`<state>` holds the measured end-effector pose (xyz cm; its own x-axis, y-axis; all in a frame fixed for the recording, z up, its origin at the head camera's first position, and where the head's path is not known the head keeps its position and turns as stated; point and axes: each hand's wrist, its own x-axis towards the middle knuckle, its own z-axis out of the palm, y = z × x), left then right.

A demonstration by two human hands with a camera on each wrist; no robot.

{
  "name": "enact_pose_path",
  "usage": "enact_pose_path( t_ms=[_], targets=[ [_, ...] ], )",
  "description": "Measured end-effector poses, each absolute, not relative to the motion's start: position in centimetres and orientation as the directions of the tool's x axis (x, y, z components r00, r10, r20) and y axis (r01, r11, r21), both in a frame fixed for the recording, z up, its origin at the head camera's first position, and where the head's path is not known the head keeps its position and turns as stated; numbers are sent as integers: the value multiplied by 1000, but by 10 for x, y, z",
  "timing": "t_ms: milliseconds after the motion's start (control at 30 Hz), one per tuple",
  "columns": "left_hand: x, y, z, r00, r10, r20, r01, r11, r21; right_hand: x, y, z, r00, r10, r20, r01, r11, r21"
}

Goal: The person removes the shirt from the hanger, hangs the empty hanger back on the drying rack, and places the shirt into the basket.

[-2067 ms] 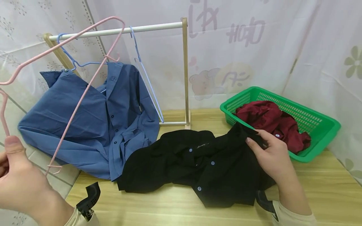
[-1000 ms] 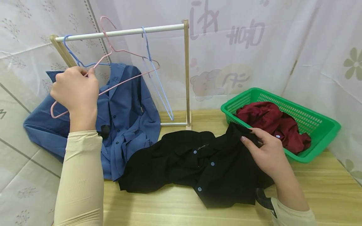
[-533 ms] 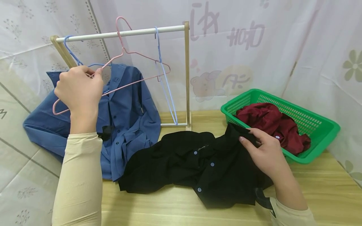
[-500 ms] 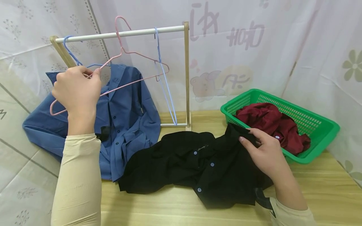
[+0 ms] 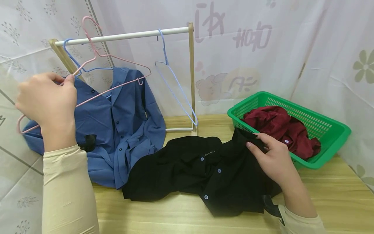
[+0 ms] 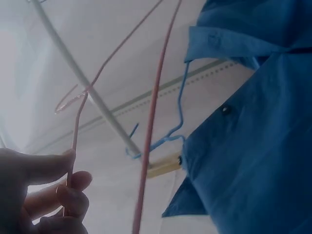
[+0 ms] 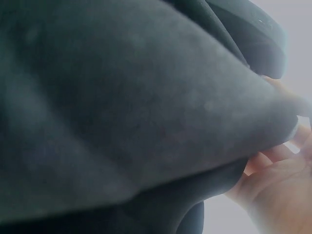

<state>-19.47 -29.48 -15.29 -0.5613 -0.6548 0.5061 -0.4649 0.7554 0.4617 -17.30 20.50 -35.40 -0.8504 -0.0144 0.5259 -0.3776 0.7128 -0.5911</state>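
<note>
My left hand [image 5: 48, 99] pinches one shoulder of a pink clothes hanger [image 5: 117, 86] between thumb and fingers. The hanger carries no garment. Its hook overlaps the white rail of the garment rack [image 5: 122, 35]; whether they touch I cannot tell. Behind it a blue shirt [image 5: 99, 130] hangs on a blue hanger [image 5: 97, 68] at the rail's left. At the right my right hand [image 5: 273, 156] pinches a black shirt [image 5: 181, 169] near its collar, with the rest of the shirt on the table. Dark cloth of the black shirt [image 7: 146, 97] fills most of the right wrist view.
A bare light-blue hanger [image 5: 178, 94] hangs tilted near the rack's right wooden post [image 5: 191, 78]. At the back right stands a green basket [image 5: 330, 130] with a dark red garment [image 5: 274, 123] in it. The table [image 5: 163, 214] is wood-grained, and patterned curtains stand behind.
The left hand brought the pink hanger up to the rail, then shifted back left with it. The bare light-blue hanger moved right along the rail and now swings out. The right hand barely moved.
</note>
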Motion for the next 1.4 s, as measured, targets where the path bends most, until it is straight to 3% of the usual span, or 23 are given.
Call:
enact_pose_path(
  t_ms=[367, 633, 1000, 1233, 1400],
  targets=[
    [-222, -289, -171, -674, -582, 455, -440, 811, 385, -172, 206, -355, -858, -10, 514, -367, 713, -598],
    [-216, -277, -189, -704, -530, 473, -365, 841, 399, -171, 208, -355, -879, -22, 476, -344, 721, -602],
    [-209, -267, -203, -813, -413, 410, -287, 897, 336, -168, 209, -358, -907, -60, 417, -332, 711, -619],
    [-204, -260, -206, -768, -423, 481, -268, 894, 358, -169, 210, -359, -917, -76, 391, -325, 711, -624],
    [-200, -249, -211, -671, -291, 682, -61, 939, 339, -170, 211, -360, -913, -78, 401, -332, 713, -617]
  ],
)
